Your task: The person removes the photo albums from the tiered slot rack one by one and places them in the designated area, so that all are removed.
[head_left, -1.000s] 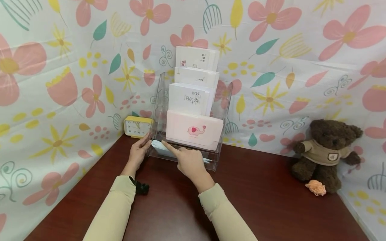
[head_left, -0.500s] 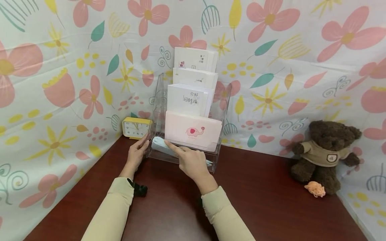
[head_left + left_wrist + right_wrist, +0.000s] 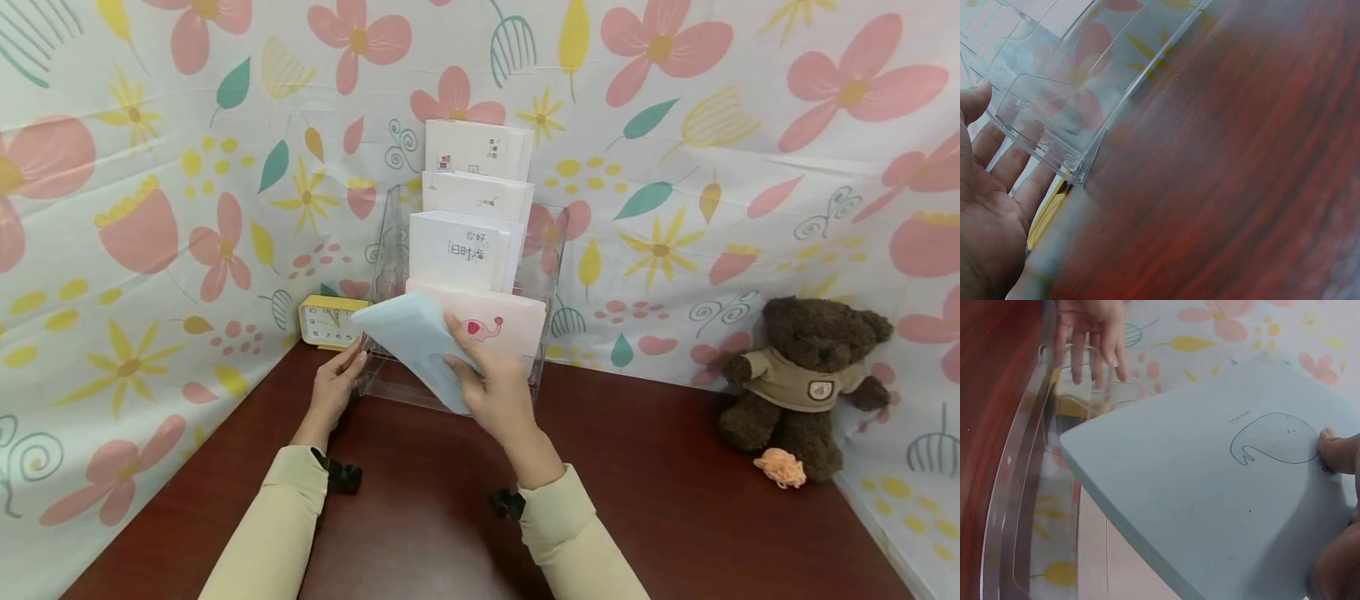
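Observation:
My right hand (image 3: pixel 498 375) grips a pale blue notebook (image 3: pixel 416 342) by its right part, holding it tilted in front of the clear plastic rack (image 3: pixel 551 250). In the right wrist view the notebook (image 3: pixel 1185 469) shows a line-drawn whale, with my thumb pressing beside it. My left hand (image 3: pixel 336 392) rests at the rack's lower left corner. Through the plastic in the left wrist view, the fingers of my left hand (image 3: pixel 997 200) look mostly straight along the rack's side. Pink booklets (image 3: pixel 517 321) with an elephant stand in the rack's front, partly behind the blue notebook.
White booklets (image 3: pixel 435 250) fill the tiers above. A yellow alarm clock (image 3: pixel 330 323) stands beside the rack on the left. At the right, a brown teddy bear (image 3: pixel 813 383) sits behind an orange clump (image 3: pixel 780 468) on the dark red table (image 3: pixel 420 517). Floral cloth covers the walls.
My right hand has lifted the blue notebook up out of the rack's lowest tier, from pointing fingers to a grip. My left hand stays at the rack's side.

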A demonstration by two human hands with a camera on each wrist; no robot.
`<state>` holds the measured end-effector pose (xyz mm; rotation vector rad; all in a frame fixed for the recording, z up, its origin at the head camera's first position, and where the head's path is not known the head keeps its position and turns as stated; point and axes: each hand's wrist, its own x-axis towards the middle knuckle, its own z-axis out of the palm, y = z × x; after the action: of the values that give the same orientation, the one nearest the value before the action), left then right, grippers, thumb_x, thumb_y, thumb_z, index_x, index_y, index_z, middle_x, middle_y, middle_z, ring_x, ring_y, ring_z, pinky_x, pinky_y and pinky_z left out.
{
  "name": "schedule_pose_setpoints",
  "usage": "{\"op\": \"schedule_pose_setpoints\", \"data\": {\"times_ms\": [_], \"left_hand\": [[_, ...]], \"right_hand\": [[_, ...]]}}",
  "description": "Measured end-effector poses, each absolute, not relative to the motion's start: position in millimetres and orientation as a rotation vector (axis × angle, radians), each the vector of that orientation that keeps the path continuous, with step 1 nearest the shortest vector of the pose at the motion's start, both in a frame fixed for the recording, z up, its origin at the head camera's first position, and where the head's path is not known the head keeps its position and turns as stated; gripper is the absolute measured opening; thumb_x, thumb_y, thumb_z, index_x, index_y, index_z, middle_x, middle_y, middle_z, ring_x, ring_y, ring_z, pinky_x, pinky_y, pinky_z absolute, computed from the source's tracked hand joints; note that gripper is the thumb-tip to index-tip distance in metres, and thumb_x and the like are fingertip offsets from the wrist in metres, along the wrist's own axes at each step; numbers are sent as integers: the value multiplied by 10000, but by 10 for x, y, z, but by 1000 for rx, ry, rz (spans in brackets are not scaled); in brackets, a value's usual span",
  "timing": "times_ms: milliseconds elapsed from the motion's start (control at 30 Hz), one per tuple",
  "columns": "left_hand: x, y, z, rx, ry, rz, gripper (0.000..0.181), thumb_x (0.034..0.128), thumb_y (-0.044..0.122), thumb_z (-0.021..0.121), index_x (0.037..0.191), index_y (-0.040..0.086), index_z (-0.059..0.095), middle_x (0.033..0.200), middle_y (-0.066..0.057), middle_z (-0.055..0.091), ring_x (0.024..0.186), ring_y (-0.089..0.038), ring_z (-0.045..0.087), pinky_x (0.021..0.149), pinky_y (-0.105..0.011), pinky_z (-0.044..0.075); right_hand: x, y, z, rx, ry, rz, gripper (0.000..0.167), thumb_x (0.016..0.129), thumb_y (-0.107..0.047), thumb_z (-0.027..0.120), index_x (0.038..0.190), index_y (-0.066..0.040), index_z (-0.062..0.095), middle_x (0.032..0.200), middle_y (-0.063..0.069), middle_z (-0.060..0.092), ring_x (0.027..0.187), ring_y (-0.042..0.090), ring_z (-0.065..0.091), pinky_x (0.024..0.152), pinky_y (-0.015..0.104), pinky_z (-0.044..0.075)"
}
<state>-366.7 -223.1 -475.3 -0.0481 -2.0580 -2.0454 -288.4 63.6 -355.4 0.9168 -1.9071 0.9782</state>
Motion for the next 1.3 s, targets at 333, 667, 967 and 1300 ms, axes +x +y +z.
{"op": "schedule_pose_setpoints", "data": {"times_ms": [333,667,967,1300], "left_hand": [[-3701,-2283,-4770,-35,-2034,-2100,506,1026,320,607,1508,239,476,1532,-74,454,1372,-277,478,1085,-519,414],[-3650,-2238,-4773,5,-2052,-2070,558,990,406,638,1503,236,498,1495,-54,510,1335,-253,525,1058,-492,450],[-3635,-2260,-4752,-20,-2093,-2021,565,989,441,627,1506,257,494,1499,-13,512,1339,-247,520,1019,-430,495],[-3644,-2228,-4761,-41,-2057,-2054,598,983,437,632,1516,212,479,1482,-67,522,1345,-276,509,1005,-390,508]], "right_hand": [[-2832,1033,-3485,763,-1926,1312,662,897,-120,774,1496,-239,519,1096,117,743,877,198,743,663,364,609],[-2798,1560,-3516,663,-1953,1559,754,929,6,702,1559,-278,398,1328,132,640,1044,172,690,748,252,588],[-2767,2007,-3526,501,-1954,1638,758,946,-40,698,1542,-392,388,1429,33,574,1102,136,653,760,237,578],[-2775,2272,-3458,338,-1910,1744,737,950,-88,708,1529,-417,392,1357,114,626,1040,114,677,738,233,575]]}}
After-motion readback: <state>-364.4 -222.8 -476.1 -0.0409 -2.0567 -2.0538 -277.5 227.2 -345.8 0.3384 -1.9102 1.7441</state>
